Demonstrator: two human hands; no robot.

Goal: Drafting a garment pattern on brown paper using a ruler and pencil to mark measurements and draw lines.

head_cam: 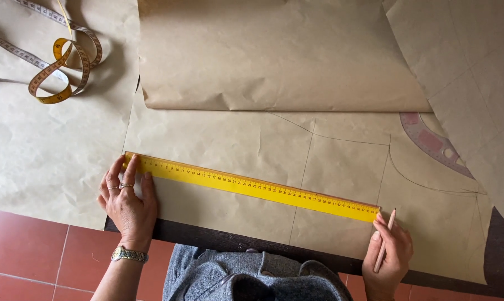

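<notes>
Head view: my left hand [128, 203] presses flat the long yellow ruler [251, 187] slanting from nine to three o'clock across brown pattern paper [218, 139], my right grip [388, 253] holding a pencil [385, 241] at its three-o'clock end, so ruling calls for steadiness.

You're in a home sewing or pattern-drafting space: brown pattern paper [218, 139] with pencilled curves covers the table, a coiled tape measure [62, 61] lies upper left, and red floor tiles [29, 251] show lower left.
</notes>
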